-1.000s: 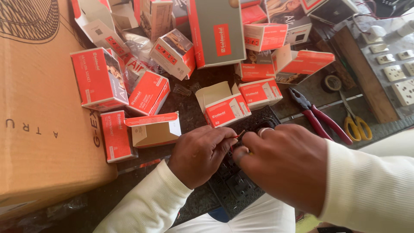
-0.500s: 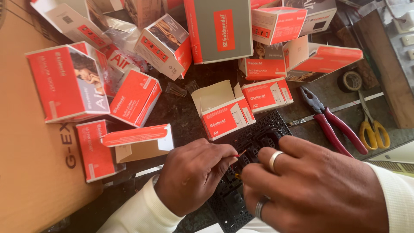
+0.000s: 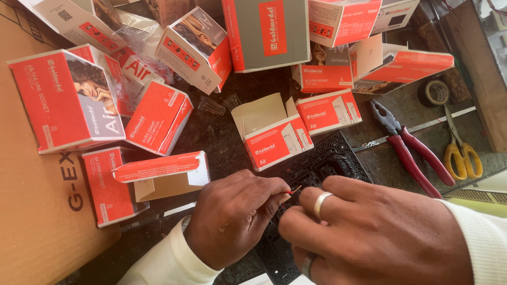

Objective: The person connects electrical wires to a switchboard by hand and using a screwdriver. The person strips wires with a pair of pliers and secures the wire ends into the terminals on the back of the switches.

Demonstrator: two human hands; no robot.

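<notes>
1. Leftmost: large brown carton (image 3: 37, 211) along the frame edge, with red-and-white product boxes (image 3: 66, 100) strewn across the dark worktop (image 3: 222, 142) beside it; one small box (image 3: 169, 177) lying with its flap open just left of the hands.
2. Left hand (image 3: 232, 219): closed, thumb and forefinger pinched on a thin red wire (image 3: 292, 189), bare copper end poking out toward the right.
3. Black frame plate (image 3: 322, 163): lying flat on the worktop beneath and between both hands, far corner visible, near part covered.
4. Right hand (image 3: 369, 232): fingers curled inward, tips meeting the left hand at the wire; whether gripping the wire or only steadying the plate, cannot tell. Rings on two fingers.
5. Step, as judged: wire end being fed into or dressed at a fitting on the plate. Next move likely calls for a fine, steady push with the plate kept from shifting.
6. Right of the hands: red-handled pliers (image 3: 412, 153), yellow-handled scissors (image 3: 462, 153), roll of tape (image 3: 435, 92), all well apart from the hands.
7. Hidden: terminal or slot under the fingers; rest of the wire's length; plate's near edge cut off by the frame bottom.
</notes>
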